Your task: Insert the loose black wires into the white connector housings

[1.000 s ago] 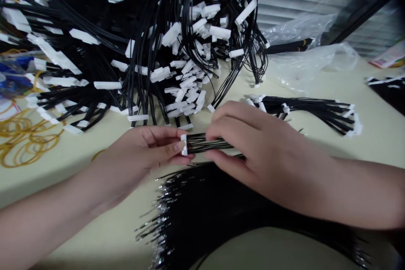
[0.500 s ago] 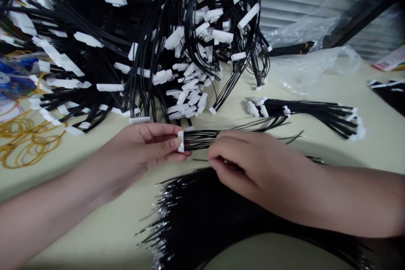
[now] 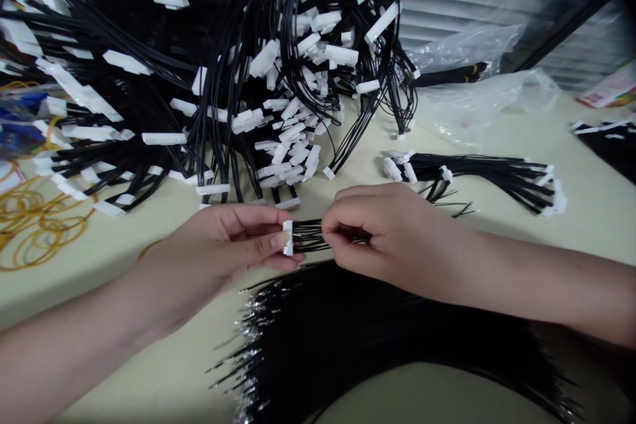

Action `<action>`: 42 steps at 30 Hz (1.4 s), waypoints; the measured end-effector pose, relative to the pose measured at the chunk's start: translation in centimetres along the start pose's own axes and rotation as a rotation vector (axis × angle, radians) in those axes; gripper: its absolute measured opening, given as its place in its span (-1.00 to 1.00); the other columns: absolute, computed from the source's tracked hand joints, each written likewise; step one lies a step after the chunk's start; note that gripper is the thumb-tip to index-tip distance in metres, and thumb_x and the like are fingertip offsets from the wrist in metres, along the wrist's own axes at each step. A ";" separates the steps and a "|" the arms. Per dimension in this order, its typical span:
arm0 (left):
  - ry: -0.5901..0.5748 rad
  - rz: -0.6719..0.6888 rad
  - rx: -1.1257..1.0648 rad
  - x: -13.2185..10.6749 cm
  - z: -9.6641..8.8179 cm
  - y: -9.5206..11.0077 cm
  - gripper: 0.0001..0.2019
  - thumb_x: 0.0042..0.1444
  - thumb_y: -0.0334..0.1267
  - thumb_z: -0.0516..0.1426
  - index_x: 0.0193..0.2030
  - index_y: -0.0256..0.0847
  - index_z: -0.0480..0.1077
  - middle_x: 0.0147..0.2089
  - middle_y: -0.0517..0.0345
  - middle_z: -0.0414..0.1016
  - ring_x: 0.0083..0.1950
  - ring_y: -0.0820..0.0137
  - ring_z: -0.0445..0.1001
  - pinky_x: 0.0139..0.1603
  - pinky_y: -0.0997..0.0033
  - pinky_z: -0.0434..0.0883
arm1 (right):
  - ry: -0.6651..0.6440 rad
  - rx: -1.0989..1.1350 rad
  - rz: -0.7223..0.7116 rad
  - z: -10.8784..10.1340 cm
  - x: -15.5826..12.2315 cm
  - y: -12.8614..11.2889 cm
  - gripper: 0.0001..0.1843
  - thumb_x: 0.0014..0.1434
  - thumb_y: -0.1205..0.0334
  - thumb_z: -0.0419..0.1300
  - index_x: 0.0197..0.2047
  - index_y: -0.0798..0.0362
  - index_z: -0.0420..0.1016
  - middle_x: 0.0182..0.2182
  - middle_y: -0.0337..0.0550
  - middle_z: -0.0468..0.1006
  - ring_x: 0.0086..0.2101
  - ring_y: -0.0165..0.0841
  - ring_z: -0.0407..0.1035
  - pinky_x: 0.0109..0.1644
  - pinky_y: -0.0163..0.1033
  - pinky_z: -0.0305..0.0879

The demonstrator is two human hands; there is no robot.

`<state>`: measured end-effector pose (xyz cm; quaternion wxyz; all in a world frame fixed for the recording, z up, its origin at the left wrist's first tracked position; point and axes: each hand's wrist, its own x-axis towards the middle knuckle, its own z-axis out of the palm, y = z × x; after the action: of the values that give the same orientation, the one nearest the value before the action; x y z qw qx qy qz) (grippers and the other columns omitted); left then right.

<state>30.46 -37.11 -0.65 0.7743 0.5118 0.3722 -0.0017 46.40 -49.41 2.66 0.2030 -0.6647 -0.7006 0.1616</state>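
Note:
My left hand [image 3: 233, 245] pinches a small white connector [image 3: 287, 237] between thumb and fingers, with several thin black wires [image 3: 308, 236] running out of it to the right. My right hand [image 3: 382, 235] is closed in a pinch on those black wires just right of the connector. Both hands hover above a thick sheaf of loose black wires with metal tips [image 3: 348, 331] lying on the pale table [image 3: 163, 358].
A big tangled heap of black wire harnesses with white connectors [image 3: 209, 73] fills the back left. A small bundle of finished harnesses [image 3: 487, 175] lies at right. Yellow rubber bands [image 3: 34, 225] lie at left. Clear plastic bags [image 3: 487, 93] sit behind.
My right hand has risen from the loose wire sheaf and closed in on the wires next to the connector. My left hand has kept its hold almost in place.

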 end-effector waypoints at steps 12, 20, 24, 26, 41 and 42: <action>0.003 -0.025 0.078 0.3 -0.1 0.0 -0.65 -0.18 -0.31 0.31 -0.17 -0.27 0.45 -0.22 0.09 0.51 -0.23 0.30 0.54 -0.15 0.49 0.52 | -0.031 -0.022 -0.053 1.1 0.7 0.3 -0.82 0.12 0.37 0.07 -0.47 0.21 0.41 -0.53 -0.26 0.35 -0.46 -0.57 0.19 -0.36 -0.44 0.09; 0.008 0.033 -0.128 0.2 0.2 0.6 -0.85 -0.10 -0.53 0.21 -0.34 -0.31 0.48 -0.35 0.13 0.53 -0.38 0.48 0.53 -0.31 0.66 0.52 | 0.036 -0.267 -0.200 -0.1 -1.1 -1.4 -0.92 0.09 0.40 0.14 -0.39 0.12 0.47 -0.41 -0.20 0.40 -0.42 -0.48 0.24 -0.34 -0.36 0.15; 0.026 0.004 -0.161 0.2 0.4 0.7 -0.89 -0.06 -0.54 0.19 -0.37 -0.34 0.48 -0.38 0.11 0.52 -0.39 0.48 0.53 -0.33 0.68 0.51 | -0.149 -0.244 -0.225 1.1 -1.5 -1.1 -0.93 -0.01 0.40 0.26 -0.38 0.11 0.48 -0.45 -0.23 0.39 -0.47 -0.50 0.21 -0.38 -0.35 0.15; 0.025 -0.003 -0.164 0.1 0.4 0.8 -0.89 -0.05 -0.55 0.19 -0.36 -0.35 0.48 -0.37 0.10 0.52 -0.38 0.45 0.53 -0.30 0.63 0.53 | -0.207 -0.240 -0.219 1.7 -1.3 -0.9 -0.94 0.00 0.41 0.25 -0.37 0.13 0.50 -0.45 -0.21 0.40 -0.43 -0.49 0.23 -0.33 -0.35 0.17; -0.011 -0.006 -0.175 0.4 0.3 0.8 -0.89 0.00 -0.55 0.15 -0.32 -0.39 0.46 -0.31 0.02 0.52 -0.32 0.40 0.54 -0.26 0.55 0.54 | -0.146 -0.143 -0.127 2.4 -0.7 -1.0 -0.85 0.13 0.36 0.11 -0.36 0.17 0.51 -0.45 -0.18 0.43 -0.37 -0.44 0.28 -0.27 -0.33 0.21; -0.005 -0.009 -0.177 0.3 0.4 0.8 -0.89 -0.01 -0.56 0.15 -0.32 -0.40 0.46 -0.32 0.02 0.52 -0.33 0.40 0.54 -0.26 0.56 0.54 | -0.122 -0.153 -0.127 2.4 -0.8 -0.9 -0.85 0.14 0.35 0.11 -0.38 0.16 0.51 -0.46 -0.19 0.42 -0.39 -0.46 0.27 -0.29 -0.34 0.21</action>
<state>31.23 -36.91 -0.14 0.8173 0.4399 0.3713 0.0266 44.45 -50.12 1.00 0.1183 -0.6216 -0.7625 0.1348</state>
